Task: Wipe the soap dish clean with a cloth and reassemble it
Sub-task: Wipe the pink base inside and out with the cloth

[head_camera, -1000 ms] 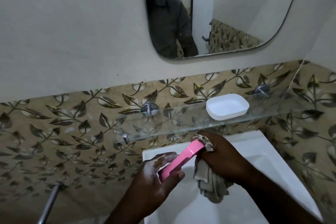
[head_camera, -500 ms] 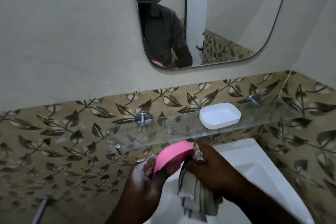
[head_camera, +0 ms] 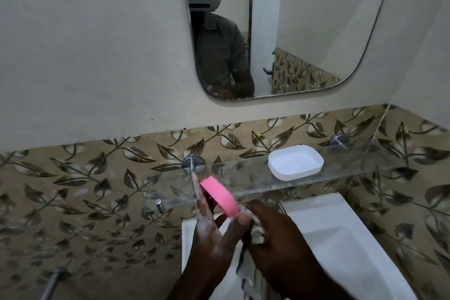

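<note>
My left hand [head_camera: 214, 231], streaked with soap foam, holds the pink soap dish part [head_camera: 220, 196] between thumb and fingers, tilted on edge above the basin. My right hand [head_camera: 275, 234] grips a grey checked cloth [head_camera: 258, 234] just right of the pink part; the cloth's tail [head_camera: 248, 277] hangs down below the hand. Whether the cloth touches the pink part is hidden by my thumb. The white soap dish tray [head_camera: 295, 162] sits on the glass shelf [head_camera: 243, 182], apart from both hands.
A white washbasin [head_camera: 341, 238] lies under my hands. The glass shelf hangs on chrome mounts [head_camera: 193, 164] against leaf-patterned tiles. A mirror [head_camera: 304, 31] above shows a person's reflection. A metal bar [head_camera: 52, 284] pokes out at lower left.
The pink part has turned in my left hand, from edge-on to tilted with its face showing, and has risen toward the shelf. My right hand with the cloth stays beside it.
</note>
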`<state>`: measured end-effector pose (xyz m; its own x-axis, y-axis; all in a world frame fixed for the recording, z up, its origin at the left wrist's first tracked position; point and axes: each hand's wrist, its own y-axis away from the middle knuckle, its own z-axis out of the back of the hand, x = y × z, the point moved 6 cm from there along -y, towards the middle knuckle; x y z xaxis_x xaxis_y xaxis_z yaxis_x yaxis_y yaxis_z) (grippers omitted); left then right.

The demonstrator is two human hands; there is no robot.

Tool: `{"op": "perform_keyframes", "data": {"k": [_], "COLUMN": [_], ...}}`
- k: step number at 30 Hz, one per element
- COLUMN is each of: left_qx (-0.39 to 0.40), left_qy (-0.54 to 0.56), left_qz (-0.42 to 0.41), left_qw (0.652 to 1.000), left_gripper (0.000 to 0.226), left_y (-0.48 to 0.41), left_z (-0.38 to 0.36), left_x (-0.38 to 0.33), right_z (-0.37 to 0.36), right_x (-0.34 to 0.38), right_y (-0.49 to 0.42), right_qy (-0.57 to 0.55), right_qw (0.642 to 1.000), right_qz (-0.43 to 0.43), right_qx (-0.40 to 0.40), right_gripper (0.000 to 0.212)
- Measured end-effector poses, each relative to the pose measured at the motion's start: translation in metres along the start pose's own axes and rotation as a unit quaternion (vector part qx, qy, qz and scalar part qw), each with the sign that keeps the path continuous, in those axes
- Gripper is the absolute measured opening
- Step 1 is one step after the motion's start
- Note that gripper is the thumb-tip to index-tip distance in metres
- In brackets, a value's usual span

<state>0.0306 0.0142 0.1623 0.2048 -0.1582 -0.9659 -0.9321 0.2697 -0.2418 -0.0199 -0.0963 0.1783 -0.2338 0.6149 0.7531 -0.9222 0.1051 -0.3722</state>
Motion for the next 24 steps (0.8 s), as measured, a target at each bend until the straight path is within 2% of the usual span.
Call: {"op": "perform_keyframes", "data": {"k": [2,4,5,7,9,10,12,13,14,16,18,20,22,24], "left_qx": [-0.043,-0.045,-0.027,0.008,0.000,-0.002,0.007,0.002,-0.005,-0.008,-0.005,0.007,0.003,-0.008], "left_qy": [0.060,0.148,0.190,0.269,0.363,0.399,0.429,0.427,0.420,0.402,0.381,0.365,0.365,0.361], "left_qz": [0.063,0.153,0.186,0.217,0.236,0.241,0.242,0.250,0.257,0.272,0.281,0.277,0.277,0.291], "left_qw": [0.995,0.976,0.964,0.938,0.901,0.885,0.870,0.869,0.870,0.874,0.881,0.889,0.889,0.886], "left_gripper": [0.105,0.104,0.103,0.098,0.097,0.092,0.082,0.079,0.078,0.080,0.082,0.081,0.081,0.087], "left_y": [-0.004,-0.010,-0.013,-0.015,-0.013,-0.013,-0.011,-0.012,-0.012,-0.011,-0.007,-0.003,-0.001,0.001], "left_z": [0.006,0.009,0.009,0.010,0.016,0.018,0.019,0.018,0.018,0.014,0.007,-0.005,-0.009,-0.004], "left_x": [0.013,0.025,0.029,0.029,0.031,0.033,0.034,0.034,0.036,0.035,0.033,0.030,0.029,0.035], "right_z": [-0.024,-0.029,-0.023,0.002,0.030,0.036,0.039,0.039,0.041,0.049,0.045,0.019,-0.007,-0.023], "right_x": [0.002,-0.001,-0.007,-0.018,-0.039,-0.053,-0.075,-0.081,-0.081,-0.063,-0.030,0.000,0.018,0.019], "right_y": [0.010,0.014,0.013,0.008,0.003,0.001,-0.002,-0.002,-0.002,-0.003,-0.008,-0.008,-0.006,0.006], "right_qy": [-0.018,-0.141,-0.192,-0.273,-0.343,-0.390,-0.461,-0.465,-0.446,-0.340,-0.191,-0.111,-0.003,0.084], "right_qw": [0.996,0.980,0.970,0.951,0.914,0.884,0.826,0.820,0.831,0.900,0.966,0.989,0.998,0.984], "right_qz": [0.006,-0.060,-0.096,-0.143,-0.201,-0.233,-0.288,-0.296,-0.293,-0.218,-0.108,-0.040,0.054,0.158], "right_qx": [0.087,0.126,0.113,0.032,-0.074,-0.110,-0.148,-0.153,-0.157,-0.163,-0.139,-0.086,-0.041,-0.003], "right_gripper": [0.030,0.037,0.047,0.064,0.057,0.048,0.031,0.028,0.026,0.029,0.049,0.060,0.053,0.044]}}
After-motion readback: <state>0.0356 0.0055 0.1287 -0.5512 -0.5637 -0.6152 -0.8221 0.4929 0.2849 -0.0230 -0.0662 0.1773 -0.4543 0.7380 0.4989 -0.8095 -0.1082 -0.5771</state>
